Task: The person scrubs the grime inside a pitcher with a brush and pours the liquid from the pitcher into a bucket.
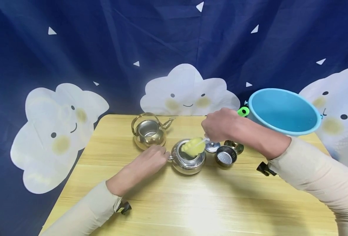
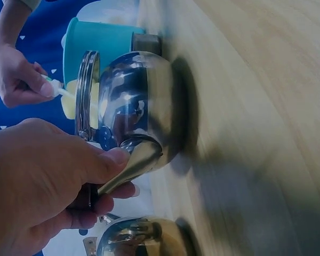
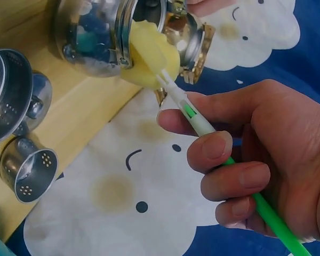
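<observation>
A silver teapot (image 1: 188,168) stands on the wooden table with its lid off. My left hand (image 1: 151,160) pinches its spout (image 2: 136,165) between thumb and fingers. My right hand (image 1: 222,124) grips the green and white handle (image 3: 200,120) of a sponge brush. Its yellow sponge head (image 1: 193,146) is at the teapot's open mouth, overlapping the rim in the head view. In the right wrist view the sponge (image 3: 149,56) bulges out beyond the rim, and the white neck runs from it into my fingers. The handle's green end shows behind my right hand.
A gold teapot (image 1: 150,141) without a lid stands at the back left of the silver one. To the right lie a silver lid (image 1: 212,147), a perforated strainer (image 1: 225,157) and a gold-coloured piece (image 1: 237,147). A blue bucket (image 1: 280,113) stands at the back right.
</observation>
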`<state>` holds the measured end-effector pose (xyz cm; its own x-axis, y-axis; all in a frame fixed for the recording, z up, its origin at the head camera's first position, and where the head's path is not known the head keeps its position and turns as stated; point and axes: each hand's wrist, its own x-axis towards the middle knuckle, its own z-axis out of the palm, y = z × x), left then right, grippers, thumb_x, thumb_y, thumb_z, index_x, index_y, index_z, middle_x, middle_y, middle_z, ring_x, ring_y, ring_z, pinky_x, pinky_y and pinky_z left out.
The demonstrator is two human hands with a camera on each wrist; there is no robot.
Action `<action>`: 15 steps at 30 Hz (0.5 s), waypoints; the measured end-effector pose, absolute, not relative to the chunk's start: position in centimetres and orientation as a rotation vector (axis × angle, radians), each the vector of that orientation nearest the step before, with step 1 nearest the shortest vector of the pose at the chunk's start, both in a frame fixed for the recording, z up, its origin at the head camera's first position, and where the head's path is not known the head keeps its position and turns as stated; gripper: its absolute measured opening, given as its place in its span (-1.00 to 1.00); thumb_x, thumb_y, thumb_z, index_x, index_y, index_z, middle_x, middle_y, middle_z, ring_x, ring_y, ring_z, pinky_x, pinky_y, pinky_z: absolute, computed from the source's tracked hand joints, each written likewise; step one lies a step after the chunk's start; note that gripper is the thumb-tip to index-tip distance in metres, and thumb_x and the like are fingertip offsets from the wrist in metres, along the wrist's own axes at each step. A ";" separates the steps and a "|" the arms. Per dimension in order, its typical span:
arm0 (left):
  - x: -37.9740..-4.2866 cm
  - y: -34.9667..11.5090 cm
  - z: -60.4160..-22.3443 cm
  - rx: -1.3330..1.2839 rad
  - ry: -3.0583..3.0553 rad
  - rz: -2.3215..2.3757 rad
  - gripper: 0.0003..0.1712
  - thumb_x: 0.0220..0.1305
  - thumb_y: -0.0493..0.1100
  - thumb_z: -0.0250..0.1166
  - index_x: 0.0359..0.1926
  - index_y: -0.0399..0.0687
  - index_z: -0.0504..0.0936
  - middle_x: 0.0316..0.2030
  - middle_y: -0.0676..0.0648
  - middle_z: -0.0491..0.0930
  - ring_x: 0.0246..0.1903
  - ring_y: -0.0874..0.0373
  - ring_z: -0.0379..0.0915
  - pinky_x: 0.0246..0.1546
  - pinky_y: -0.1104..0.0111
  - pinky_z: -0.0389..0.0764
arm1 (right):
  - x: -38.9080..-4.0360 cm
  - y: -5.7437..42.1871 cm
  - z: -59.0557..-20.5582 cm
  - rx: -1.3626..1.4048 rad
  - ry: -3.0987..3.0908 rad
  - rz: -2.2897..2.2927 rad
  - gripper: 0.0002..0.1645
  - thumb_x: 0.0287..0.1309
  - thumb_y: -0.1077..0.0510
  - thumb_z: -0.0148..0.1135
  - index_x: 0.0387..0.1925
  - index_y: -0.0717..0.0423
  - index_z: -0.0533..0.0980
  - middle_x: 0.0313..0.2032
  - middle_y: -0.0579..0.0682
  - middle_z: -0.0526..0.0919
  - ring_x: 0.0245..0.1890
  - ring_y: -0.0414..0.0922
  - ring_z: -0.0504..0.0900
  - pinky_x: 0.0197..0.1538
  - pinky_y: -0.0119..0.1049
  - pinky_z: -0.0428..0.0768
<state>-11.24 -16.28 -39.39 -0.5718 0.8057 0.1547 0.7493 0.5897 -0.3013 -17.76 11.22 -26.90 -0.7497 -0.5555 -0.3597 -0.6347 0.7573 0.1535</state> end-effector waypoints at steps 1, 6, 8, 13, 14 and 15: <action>-11.3 -16.3 -39.4 -1.280 -2.536 0.306 -0.86 0.22 -0.35 0.44 -0.18 -0.20 0.73 -0.38 -0.07 0.70 -0.37 0.14 0.61 -0.25 0.35 0.71 | -17.7 11.1 -26.8 -0.925 2.665 0.398 -0.62 0.37 -0.05 0.21 -0.61 -0.14 0.51 -0.62 -0.14 0.47 -0.58 -0.15 0.43 -0.60 -0.20 0.37; -11.3 -16.3 -39.3 -1.290 -2.520 0.322 -0.86 0.21 -0.35 0.44 -0.19 -0.20 0.73 -0.38 -0.08 0.70 -0.38 0.15 0.61 -0.26 0.35 0.72 | -17.2 10.6 -26.6 -0.937 2.669 0.464 -0.61 0.38 -0.07 0.21 -0.60 -0.13 0.51 -0.64 -0.15 0.44 -0.61 -0.16 0.39 -0.62 -0.19 0.38; -11.3 -16.3 -39.3 -1.292 -2.524 0.320 -0.85 0.21 -0.35 0.45 -0.18 -0.21 0.74 -0.38 -0.09 0.70 -0.37 0.15 0.62 -0.25 0.35 0.72 | -16.8 10.5 -26.6 -0.963 2.676 0.491 -0.62 0.37 -0.09 0.23 -0.59 -0.13 0.50 -0.65 -0.15 0.44 -0.62 -0.16 0.38 -0.63 -0.18 0.39; -11.3 -16.3 -39.2 -1.290 -2.530 0.326 -0.85 0.21 -0.34 0.45 -0.18 -0.20 0.74 -0.38 -0.08 0.71 -0.38 0.15 0.61 -0.25 0.36 0.72 | -16.2 10.4 -26.5 -1.006 2.680 0.480 -0.60 0.34 -0.09 0.25 -0.62 -0.14 0.50 -0.66 -0.16 0.44 -0.62 -0.15 0.37 -0.66 -0.19 0.36; -11.3 -16.3 -39.2 -1.289 -2.531 0.327 -0.85 0.21 -0.34 0.45 -0.18 -0.20 0.74 -0.38 -0.08 0.70 -0.38 0.16 0.61 -0.25 0.36 0.72 | -16.1 10.4 -26.5 -1.000 2.674 0.466 -0.60 0.35 -0.09 0.25 -0.62 -0.14 0.50 -0.65 -0.16 0.45 -0.62 -0.15 0.37 -0.65 -0.20 0.35; -11.3 -16.3 -39.2 -1.289 -2.531 0.328 -0.85 0.21 -0.34 0.45 -0.18 -0.20 0.74 -0.38 -0.07 0.70 -0.38 0.16 0.61 -0.25 0.36 0.72 | -16.1 10.5 -26.5 -0.991 2.668 0.449 -0.60 0.36 -0.10 0.24 -0.63 -0.15 0.50 -0.64 -0.16 0.47 -0.61 -0.15 0.38 -0.64 -0.20 0.35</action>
